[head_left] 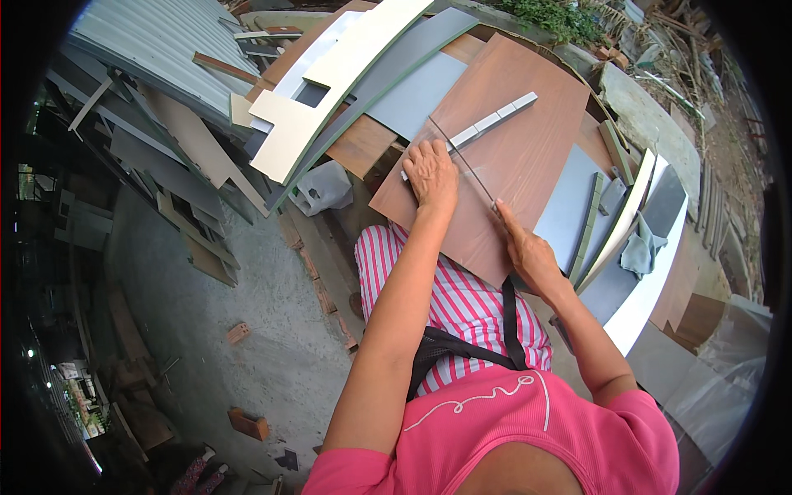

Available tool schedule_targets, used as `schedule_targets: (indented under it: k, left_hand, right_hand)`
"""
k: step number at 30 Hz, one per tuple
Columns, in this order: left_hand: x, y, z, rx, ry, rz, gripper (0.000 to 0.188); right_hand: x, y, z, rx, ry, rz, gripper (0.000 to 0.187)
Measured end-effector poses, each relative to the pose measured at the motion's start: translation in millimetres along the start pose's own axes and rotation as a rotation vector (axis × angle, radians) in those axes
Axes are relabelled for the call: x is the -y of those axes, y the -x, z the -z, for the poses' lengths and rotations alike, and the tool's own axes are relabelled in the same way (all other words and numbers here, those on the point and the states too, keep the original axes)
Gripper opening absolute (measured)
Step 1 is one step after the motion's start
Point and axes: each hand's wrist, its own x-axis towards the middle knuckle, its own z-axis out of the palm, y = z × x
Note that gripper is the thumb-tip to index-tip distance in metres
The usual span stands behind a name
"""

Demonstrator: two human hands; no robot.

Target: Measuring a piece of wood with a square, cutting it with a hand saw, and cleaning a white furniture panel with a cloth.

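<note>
While hands (433, 173) (532, 257) hold segmented strip (503, 114), thin blade (470, 168) | beneath — brown wood-grained board (528, 169)

Quantities are as follows. Hands: two, comprising one left hand (432, 172) and one right hand (532, 256). Brown wood-grain board (516, 107) beneath them: one. Thin dark blade (470, 165): one. Pale segmented strip (495, 115): one. Far left: one corrugated sheet (157, 41) and one notched cream panel (338, 82). Left: one white plastic bag (323, 188), two loose reddish blocks (238, 332) on the floor. Right: one grey-blue cloth (643, 247). Leaning panels (186, 132), left: several, overlapping; exact count indeterminable.
</note>
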Motion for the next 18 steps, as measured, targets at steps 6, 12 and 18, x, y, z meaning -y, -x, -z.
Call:
schedule_targets:
  k: [6,12,18]
  left_hand:
    - [2.5,0.0,-2.2,-0.019,-0.014,-0.017,0.025]
    - [1.8,-1.4,-0.8,-0.014,-0.021,-0.010,0.025]
    - [-1.7,0.3,4.0,-0.023,0.014,-0.005,0.025]
  right_hand:
    - [-13.1,35.9,0.1,-0.060,-0.047,0.047,0.071]
    - [4.9,-58.3,-9.8,-0.057,0.000,0.053,0.071]
    - [16.5,-90.3,-19.8,-0.180,-0.058,0.134,0.073]
